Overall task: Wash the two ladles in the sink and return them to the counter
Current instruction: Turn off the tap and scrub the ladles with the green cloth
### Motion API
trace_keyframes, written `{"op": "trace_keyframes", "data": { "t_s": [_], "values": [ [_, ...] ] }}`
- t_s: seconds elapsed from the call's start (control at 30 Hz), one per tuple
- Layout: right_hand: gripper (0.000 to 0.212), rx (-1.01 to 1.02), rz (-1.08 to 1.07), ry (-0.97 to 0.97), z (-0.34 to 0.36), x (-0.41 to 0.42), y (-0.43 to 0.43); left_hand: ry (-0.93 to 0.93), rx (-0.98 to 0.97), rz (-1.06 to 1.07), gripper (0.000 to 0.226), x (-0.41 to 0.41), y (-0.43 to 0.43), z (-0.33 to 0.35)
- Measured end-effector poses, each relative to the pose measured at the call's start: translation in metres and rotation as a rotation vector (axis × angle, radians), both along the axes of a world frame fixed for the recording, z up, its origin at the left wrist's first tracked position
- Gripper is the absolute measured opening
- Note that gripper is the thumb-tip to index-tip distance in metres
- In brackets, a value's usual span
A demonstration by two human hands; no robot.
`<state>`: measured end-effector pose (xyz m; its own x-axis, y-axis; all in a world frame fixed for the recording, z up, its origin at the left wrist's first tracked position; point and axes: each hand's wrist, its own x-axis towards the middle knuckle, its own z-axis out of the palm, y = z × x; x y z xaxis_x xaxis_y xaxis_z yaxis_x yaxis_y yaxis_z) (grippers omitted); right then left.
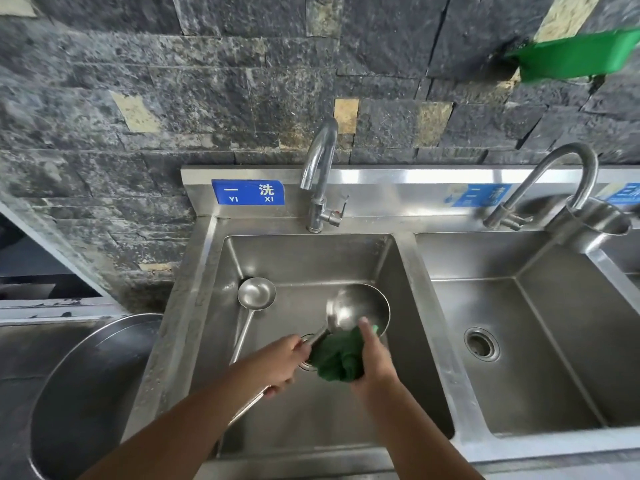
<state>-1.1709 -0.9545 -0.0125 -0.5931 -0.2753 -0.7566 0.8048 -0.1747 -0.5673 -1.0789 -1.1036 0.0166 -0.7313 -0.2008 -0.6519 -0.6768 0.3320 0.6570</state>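
Note:
A large steel ladle (360, 306) is held over the left sink basin (311, 258), its bowl tilted toward me. My left hand (280, 365) grips its handle near the bowl. My right hand (375, 358) holds a green scouring cloth (337, 356) against the lower edge of the bowl, index finger stretched onto the rim. A smaller steel ladle (256, 293) lies in the same basin at the left, bowl up, its handle running down toward my left arm. The drain is mostly hidden behind my hands.
A faucet (320, 174) stands behind the left basin. A second basin (540, 341) with its own faucet (554, 181) lies to the right. A big steel bowl (86, 386) sits on the counter at the left. A green dustpan (575, 57) hangs on the stone wall.

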Motion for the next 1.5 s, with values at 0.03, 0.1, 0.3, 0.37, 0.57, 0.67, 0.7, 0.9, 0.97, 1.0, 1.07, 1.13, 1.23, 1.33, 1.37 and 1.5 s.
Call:
{"op": "trace_keyframes", "data": {
  "t_s": [0.03, 0.1, 0.3, 0.37, 0.57, 0.67, 0.7, 0.9, 0.97, 1.0, 1.07, 1.13, 1.23, 1.33, 1.37, 1.5],
  "values": [
    [0.049, -0.067, -0.06, -0.007, 0.002, -0.002, 0.005, 0.001, 0.047, 0.036, 0.025, 0.003, 0.0, 0.002],
    [0.047, -0.15, -0.158, 0.004, 0.007, -0.009, 0.014, 0.01, 0.1, 0.073, 0.026, 0.007, -0.002, 0.004],
    [0.041, 0.374, -0.021, 0.404, 0.006, -0.015, 0.005, 0.024, 0.034, -0.018, 0.02, 0.014, 0.012, 0.005],
    [0.036, 0.416, 0.047, 0.56, 0.009, -0.017, -0.003, 0.021, -0.021, -0.067, 0.019, 0.014, 0.018, 0.008],
    [0.025, 0.391, 0.586, 0.847, 0.014, -0.034, -0.012, 0.103, -0.305, -0.223, 0.021, 0.017, 0.0, 0.029],
    [0.04, 0.42, 0.822, 0.941, 0.006, -0.038, -0.019, 0.101, -0.384, -0.259, 0.026, 0.017, -0.008, 0.032],
    [0.043, 0.449, 0.875, 1.001, 0.002, -0.038, -0.021, 0.092, -0.378, -0.249, 0.026, 0.018, -0.009, 0.031],
    [0.034, 0.628, 1.277, 1.3, -0.013, -0.041, -0.014, 0.041, -0.356, -0.269, 0.022, 0.027, -0.005, 0.029],
    [0.041, 0.795, 1.511, 1.395, -0.018, -0.043, -0.006, 0.031, -0.357, -0.283, 0.024, 0.027, -0.003, 0.026],
    [0.045, 0.889, 1.632, 1.461, -0.018, -0.044, -0.002, 0.028, -0.346, -0.288, 0.023, 0.026, -0.001, 0.027],
    [0.05, 1.005, 1.762, 1.685, -0.014, -0.047, 0.005, 0.021, -0.334, -0.307, 0.022, 0.022, 0.0, 0.029],
    [0.052, 1.064, 1.78, 1.924, -0.008, -0.053, 0.014, 0.023, -0.313, -0.31, 0.022, 0.017, -0.002, 0.03],
    [0.059, 1.129, 1.651, 2.091, -0.005, -0.063, 0.025, 0.03, -0.249, -0.288, 0.023, 0.014, -0.003, 0.03],
    [0.077, 1.295, 1.377, 1.825, -0.005, -0.063, 0.018, 0.062, -0.164, -0.162, 0.024, 0.003, 0.001, 0.027],
    [0.073, 1.322, 1.245, 1.705, -0.004, -0.062, 0.013, 0.066, -0.124, -0.115, 0.023, -0.001, 0.002, 0.026],
    [0.052, 1.053, 0.884, 1.157, -0.001, -0.048, -0.006, 0.063, -0.037, -0.029, 0.026, -0.009, 0.004, 0.018]
  ]
}}
